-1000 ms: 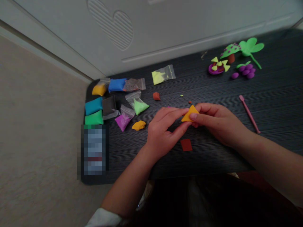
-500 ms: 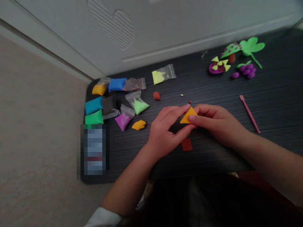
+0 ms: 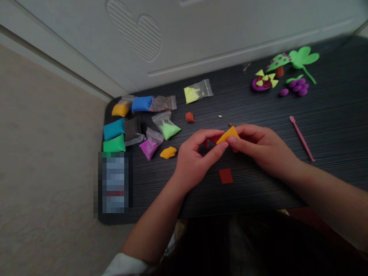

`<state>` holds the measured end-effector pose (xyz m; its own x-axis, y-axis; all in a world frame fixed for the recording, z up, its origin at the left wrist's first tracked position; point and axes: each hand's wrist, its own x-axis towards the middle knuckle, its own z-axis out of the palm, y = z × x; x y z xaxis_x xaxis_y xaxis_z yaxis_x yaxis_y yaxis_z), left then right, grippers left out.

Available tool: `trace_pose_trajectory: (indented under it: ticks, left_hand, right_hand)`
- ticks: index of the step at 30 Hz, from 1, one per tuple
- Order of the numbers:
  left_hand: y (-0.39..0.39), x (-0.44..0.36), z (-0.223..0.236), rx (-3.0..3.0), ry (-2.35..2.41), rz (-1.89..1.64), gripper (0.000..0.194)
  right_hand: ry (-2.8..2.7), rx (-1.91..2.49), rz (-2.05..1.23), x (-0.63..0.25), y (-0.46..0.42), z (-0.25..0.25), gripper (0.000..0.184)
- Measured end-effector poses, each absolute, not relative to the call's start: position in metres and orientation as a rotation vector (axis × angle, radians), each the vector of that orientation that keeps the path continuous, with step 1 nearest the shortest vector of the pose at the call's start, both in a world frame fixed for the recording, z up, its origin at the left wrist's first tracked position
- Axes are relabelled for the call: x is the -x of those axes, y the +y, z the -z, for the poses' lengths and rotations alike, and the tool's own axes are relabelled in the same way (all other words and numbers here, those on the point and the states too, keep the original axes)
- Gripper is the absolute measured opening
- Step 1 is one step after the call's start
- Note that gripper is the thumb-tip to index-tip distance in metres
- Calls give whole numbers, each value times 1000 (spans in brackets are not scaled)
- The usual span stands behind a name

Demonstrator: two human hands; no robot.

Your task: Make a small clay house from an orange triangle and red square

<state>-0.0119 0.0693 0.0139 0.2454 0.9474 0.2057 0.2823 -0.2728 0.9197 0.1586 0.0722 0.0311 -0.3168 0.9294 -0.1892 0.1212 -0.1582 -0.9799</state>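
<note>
A flat orange clay triangle (image 3: 229, 135) is pinched between both hands just above the dark table (image 3: 258, 107). My left hand (image 3: 194, 161) grips its left corner with thumb and forefinger. Fingers of my right hand (image 3: 260, 147) close on its right side. A small red clay square (image 3: 225, 176) lies on the table just below the hands. A bit of red shows between my left fingers; I cannot make out what it is.
Several clay bags (image 3: 138, 122) lie at the left, with an orange lump (image 3: 168, 152) and a red lump (image 3: 189, 117) nearby. Finished clay figures (image 3: 284, 74) stand at the far right. A pink tool (image 3: 301, 138) lies right of my hands. A blurred box (image 3: 115, 182) sits front left.
The triangle has tilted and lifted slightly between my fingers. My left fingers have curled more openly around its left corner. Nothing else on the table has moved.
</note>
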Motion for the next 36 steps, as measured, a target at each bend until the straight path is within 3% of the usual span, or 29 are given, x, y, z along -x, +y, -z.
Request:
trace_pose_trajectory:
  ticks: [7,18,24,36]
  left_hand:
    - [77,16,-7,-1219,1030,-1076,13]
    - [73,11,-10,-1399,1077,-1090,30]
    - [72,8,-11,-1339,1047,-1050,16]
    - [72,8,-12,-1290,1062,-1067,24]
  right_hand:
    - [-1505,1244,-1446,-163,73,-35,17]
    - [-1563,1358,-1319,-166,72,-33,19]
    - [-1694,1361,-1205,-164,72,-33,19]
    - [-1536,1341,-1320,-162,72,-31,15]
